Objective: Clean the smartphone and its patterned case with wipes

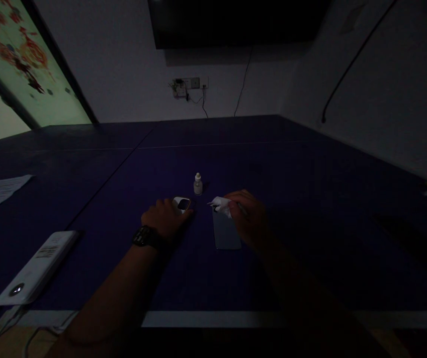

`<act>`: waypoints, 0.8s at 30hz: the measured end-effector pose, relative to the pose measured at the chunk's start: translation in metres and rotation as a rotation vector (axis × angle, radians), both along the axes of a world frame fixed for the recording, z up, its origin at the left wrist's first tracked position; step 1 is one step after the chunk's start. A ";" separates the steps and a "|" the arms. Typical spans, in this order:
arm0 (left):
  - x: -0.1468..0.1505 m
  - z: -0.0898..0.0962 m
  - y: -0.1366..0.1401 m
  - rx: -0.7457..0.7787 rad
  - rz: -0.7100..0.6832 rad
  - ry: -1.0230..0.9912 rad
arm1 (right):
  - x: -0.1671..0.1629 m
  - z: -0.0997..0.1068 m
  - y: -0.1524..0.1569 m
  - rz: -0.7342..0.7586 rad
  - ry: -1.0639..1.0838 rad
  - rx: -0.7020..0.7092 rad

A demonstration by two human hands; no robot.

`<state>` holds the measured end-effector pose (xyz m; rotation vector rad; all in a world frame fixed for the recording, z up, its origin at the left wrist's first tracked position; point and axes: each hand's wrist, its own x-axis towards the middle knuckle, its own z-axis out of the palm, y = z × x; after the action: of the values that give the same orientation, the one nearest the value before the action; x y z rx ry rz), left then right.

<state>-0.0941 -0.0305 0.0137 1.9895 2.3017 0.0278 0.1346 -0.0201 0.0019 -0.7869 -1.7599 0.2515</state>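
Note:
A flat, greyish phone-like slab (pixel 227 233) lies on the dark blue table. Over its far end, my right hand (pixel 248 214) pinches a crumpled white tissue (pixel 221 204), which appears to touch the slab's surface. My left hand (pixel 164 219), with a black watch on its wrist, rests on the table with its fingers curled round a small white object with a dark rounded patch (pixel 182 203). Part of that object is hidden under the fingers. Just beyond, between both hands, stands a small upright dropper bottle (pixel 198 185) with a white cap.
A white power bank (pixel 38 268) with cables lies near the table's front left edge. Printed paper (pixel 0 193) is at the far left. Wall sockets (pixel 189 84) and a dark screen (pixel 239 22) are on the back wall. The room is dim.

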 end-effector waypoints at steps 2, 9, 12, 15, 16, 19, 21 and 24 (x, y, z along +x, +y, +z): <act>0.003 -0.001 0.002 -0.007 0.013 0.039 | -0.001 -0.002 0.003 -0.018 -0.008 -0.023; 0.007 -0.008 0.003 0.029 0.061 0.043 | 0.001 -0.016 0.020 -0.166 0.008 -0.164; 0.009 -0.009 0.000 0.076 0.047 0.032 | 0.004 -0.023 0.028 -0.220 0.033 -0.221; 0.016 -0.007 -0.008 0.149 -0.007 0.075 | 0.007 -0.028 0.033 -0.264 0.064 -0.271; 0.020 -0.005 -0.012 0.167 -0.042 0.092 | 0.008 -0.029 0.035 -0.278 0.077 -0.288; 0.033 0.001 -0.027 0.140 -0.191 0.109 | 0.012 -0.032 0.041 -0.317 0.126 -0.341; 0.044 0.007 -0.036 0.064 -0.252 0.110 | 0.015 -0.034 0.045 -0.339 0.166 -0.378; 0.063 0.015 -0.040 -0.028 -0.293 0.110 | 0.019 -0.038 0.053 -0.368 0.224 -0.432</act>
<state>-0.0310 -0.0701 0.0288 2.3457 2.0316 -0.1384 0.1536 0.0325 -0.0362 -1.3213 -1.3335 0.4595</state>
